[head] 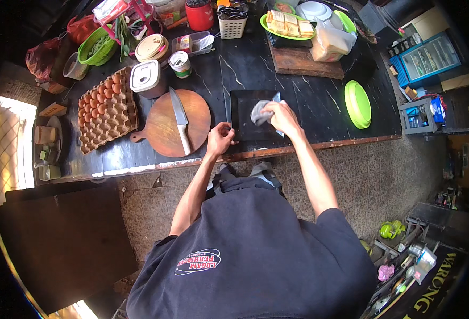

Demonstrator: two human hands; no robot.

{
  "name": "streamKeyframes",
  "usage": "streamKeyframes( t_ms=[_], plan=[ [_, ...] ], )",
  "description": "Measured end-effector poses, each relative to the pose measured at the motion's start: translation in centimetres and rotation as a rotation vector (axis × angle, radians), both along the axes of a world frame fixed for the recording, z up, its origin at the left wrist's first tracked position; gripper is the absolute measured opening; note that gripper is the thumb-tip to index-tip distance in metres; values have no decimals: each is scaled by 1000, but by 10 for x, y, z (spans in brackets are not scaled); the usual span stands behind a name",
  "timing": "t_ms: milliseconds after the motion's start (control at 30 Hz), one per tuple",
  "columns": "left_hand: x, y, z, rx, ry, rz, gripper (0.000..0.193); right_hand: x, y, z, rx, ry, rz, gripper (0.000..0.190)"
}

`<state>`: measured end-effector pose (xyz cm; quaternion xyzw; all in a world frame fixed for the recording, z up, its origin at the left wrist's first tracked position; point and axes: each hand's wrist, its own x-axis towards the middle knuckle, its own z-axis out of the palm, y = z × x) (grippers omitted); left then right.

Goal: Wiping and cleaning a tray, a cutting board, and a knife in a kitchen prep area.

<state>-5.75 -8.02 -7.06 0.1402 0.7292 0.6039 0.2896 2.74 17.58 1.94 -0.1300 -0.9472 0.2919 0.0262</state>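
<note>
A square black tray or plate [244, 115] lies near the front edge of the black table. My left hand [220, 138] grips its near left corner. In my right hand [284, 115] is a bunched grey cloth [260, 113], held at the right part of the tray; whether it touches the surface cannot be told. Left of my left hand lies a round wooden cutting board [158, 127] with a kitchen knife [179, 111] across it, its pale handle towards me. A bright green oval plate or lid [357, 104] rests on the table farther right.
An egg tray [118, 113] partly filled with eggs stands left, beside a lidded container [146, 77] and a can [180, 64]. Sliced bread on a green plate [287, 36], a bagged loaf [330, 42] and a thick wooden board [304, 63] are at the back right.
</note>
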Motion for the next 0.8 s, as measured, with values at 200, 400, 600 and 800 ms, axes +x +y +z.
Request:
streamKeyframes(
  t_ms=[200,400,600,800],
  plan=[
    [-1,3,21,-132,44,-80,26,-50,-81,-55,139,260,10,44],
    [1,-10,33,-214,26,-7,26,-47,-49,-75,391,278,76,35],
    [11,-4,36,-250,139,25,32,-22,-18,-64,358,174,-297,21],
    [11,8,40,-278,140,-6,41,12,-66,-119,352,103,-306,28]
  ],
)
